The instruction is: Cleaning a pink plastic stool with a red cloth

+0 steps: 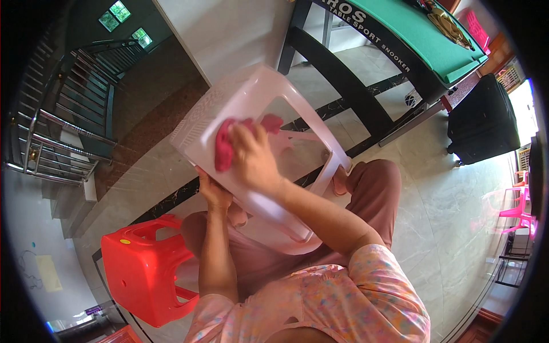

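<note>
A pale pink plastic stool [251, 86] is tilted on its side in front of me, between my legs. My left hand [214, 191] grips the lower edge of its seat, thumb up along the side. My right hand [255, 158] is closed on a dark pink cloth [225, 150] and presses it against the stool's side, next to the opening between its legs. The hand is slightly blurred. Part of the cloth sticks out beyond the knuckles, over the opening.
A red plastic stool [143, 268] lies tipped by my left knee. The snooker table [394, 34] with black legs stands ahead to the right, a black suitcase [483, 114] beyond it. Metal stair railings [68, 128] are at far left. Pink chairs [517, 208] stand at far right.
</note>
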Demonstrator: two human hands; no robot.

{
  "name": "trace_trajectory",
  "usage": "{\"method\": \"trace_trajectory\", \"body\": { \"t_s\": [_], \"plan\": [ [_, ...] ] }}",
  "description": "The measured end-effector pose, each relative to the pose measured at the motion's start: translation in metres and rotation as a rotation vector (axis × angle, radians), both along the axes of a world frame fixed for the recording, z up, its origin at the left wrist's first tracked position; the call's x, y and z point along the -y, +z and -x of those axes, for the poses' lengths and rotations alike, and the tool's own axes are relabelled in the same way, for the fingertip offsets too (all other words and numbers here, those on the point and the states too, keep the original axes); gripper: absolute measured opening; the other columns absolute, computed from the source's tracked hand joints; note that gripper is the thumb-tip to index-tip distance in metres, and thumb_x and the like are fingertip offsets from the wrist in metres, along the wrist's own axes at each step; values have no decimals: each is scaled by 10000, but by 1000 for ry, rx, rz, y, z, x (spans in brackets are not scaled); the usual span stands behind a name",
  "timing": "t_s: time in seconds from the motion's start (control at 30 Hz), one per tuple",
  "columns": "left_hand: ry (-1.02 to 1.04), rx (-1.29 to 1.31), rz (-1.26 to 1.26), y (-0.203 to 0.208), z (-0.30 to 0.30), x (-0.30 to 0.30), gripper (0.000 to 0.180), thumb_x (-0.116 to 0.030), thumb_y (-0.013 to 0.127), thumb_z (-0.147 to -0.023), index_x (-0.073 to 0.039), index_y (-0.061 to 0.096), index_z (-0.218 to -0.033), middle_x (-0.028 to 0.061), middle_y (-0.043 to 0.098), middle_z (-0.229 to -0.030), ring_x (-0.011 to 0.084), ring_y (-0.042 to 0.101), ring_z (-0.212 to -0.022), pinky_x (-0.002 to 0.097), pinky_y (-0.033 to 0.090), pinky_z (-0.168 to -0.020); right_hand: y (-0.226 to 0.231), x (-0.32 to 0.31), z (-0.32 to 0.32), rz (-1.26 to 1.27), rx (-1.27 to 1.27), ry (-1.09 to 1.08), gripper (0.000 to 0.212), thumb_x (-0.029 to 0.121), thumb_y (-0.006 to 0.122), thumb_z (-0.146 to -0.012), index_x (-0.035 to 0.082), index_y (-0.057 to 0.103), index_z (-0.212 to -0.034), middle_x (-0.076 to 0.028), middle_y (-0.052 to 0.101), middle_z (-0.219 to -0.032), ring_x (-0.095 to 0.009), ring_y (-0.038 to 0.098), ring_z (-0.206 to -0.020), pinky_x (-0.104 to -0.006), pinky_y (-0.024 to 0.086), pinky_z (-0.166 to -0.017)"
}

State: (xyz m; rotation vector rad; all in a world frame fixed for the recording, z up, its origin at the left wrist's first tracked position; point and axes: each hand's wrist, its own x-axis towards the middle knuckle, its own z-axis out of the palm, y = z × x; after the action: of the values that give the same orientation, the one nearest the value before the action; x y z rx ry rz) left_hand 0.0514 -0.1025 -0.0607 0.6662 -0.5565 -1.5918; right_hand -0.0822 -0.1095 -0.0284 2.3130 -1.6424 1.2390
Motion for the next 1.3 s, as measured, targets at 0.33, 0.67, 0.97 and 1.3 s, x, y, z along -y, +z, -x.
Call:
{"method": "trace_trajectory", "body": {
  "t_s": [0.33,0.67,0.97,1.3],
  "plan": [
    [208,55,38,-26,-25,5,593,-493,383,-893,-43,373,-1279,75,442,-1236,217,440,-1121,354,349,-949,-21,56,99,-72,-184,-290,296,141,492,-749,-29,568,-980,-139,525,-997,-320,436,-979,-453,319,-867],
    [264,141,-34,-29,-50,14,553,-487,354,-891,-86,384,-1271,72,441,-1236,229,437,-1134,372,374,-942,-124,5,120,4,241,-457,367,59,501,-735,-26,528,-1090,-177,495,-1157,-359,443,-1042,-443,320,-902],
    [208,218,-41,-26,-54,18,547,-483,315,-886,-94,385,-1264,77,432,-1234,234,438,-1134,381,384,-939,-75,23,83,-98,317,-285,478,118,510,-777,14,430,-1237,-139,377,-1290,-403,312,-1158,-503,267,-982],
    [405,306,-58,-12,-41,39,469,-397,323,-892,-74,445,-1211,93,490,-1181,238,506,-1075,383,442,-892,-156,-25,116,-174,216,-619,492,60,547,-696,6,461,-1178,-205,422,-1219,-369,367,-1139,-461,300,-944]
  ]
}}
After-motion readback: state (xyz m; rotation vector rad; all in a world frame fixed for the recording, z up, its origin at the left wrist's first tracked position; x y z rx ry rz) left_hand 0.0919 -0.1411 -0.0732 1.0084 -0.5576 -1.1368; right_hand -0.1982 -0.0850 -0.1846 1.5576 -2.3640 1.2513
